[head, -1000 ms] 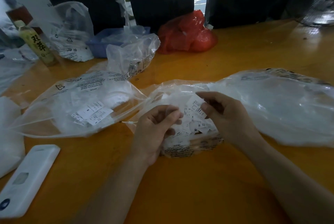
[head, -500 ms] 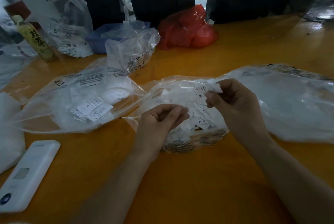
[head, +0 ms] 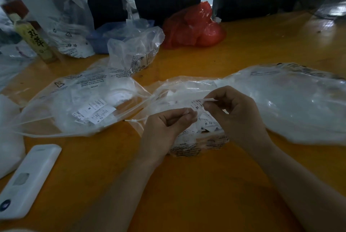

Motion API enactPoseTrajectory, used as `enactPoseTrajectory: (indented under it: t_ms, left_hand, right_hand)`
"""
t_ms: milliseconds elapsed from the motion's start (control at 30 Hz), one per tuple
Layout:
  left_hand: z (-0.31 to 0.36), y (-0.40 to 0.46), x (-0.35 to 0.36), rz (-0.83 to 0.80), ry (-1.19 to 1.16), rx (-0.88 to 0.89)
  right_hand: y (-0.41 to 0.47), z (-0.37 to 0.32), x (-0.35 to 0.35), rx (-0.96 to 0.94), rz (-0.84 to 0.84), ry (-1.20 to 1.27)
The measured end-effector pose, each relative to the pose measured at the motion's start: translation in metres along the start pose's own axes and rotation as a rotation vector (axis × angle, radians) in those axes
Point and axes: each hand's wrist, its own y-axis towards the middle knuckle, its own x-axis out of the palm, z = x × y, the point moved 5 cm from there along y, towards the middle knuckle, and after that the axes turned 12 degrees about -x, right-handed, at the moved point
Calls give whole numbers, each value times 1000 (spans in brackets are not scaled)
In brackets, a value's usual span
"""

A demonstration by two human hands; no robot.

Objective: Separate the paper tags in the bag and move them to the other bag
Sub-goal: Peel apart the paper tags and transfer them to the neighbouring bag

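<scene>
I am in the separating step. My right hand [head: 237, 117] pinches the top edge of an XL paper tag [head: 198, 105] between thumb and forefinger, just above the open source bag [head: 189, 89] that lies under both my hands. My left hand [head: 166, 129] has its fingers curled, with fingertips meeting the lower left corner of that same tag; I judge it is pinching the tag or one stuck to it, though the contact is small and partly hidden. Below and between my hands, the rest of the loose tags [head: 204, 127] sit heaped in the source bag, some marked XL and M.

To the left of my left hand, well apart from it, lies the other bag [head: 80, 97], with a few S tags [head: 93, 112] already inside and its mouth facing toward me.

Next, I think I need to pull my hands gently apart so the tag peels off singly without tearing, then carry it leftward past my left hand and drop it through that bag's mouth. The thin plastic may sag shut, so I may have to lift its edge.
</scene>
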Motion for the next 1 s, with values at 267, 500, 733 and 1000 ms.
enactPoseTrajectory:
  t_ms: [267, 500, 733, 1000]
  left_hand:
    - [1, -2, 0, 14, 75, 25]
    - [1, 0, -4, 55, 141, 40]
    - [2, -1, -6, 113, 116, 50]
    - [1, -1, -7, 140, 98, 21]
  right_hand:
    - [-2, -3, 2, -57, 28, -102]
    - [-1, -4, 3, -79, -34, -200]
    - [-2, 0, 7, -38, -147, -275]
    - [-3, -1, 9, -8, -102, -186]
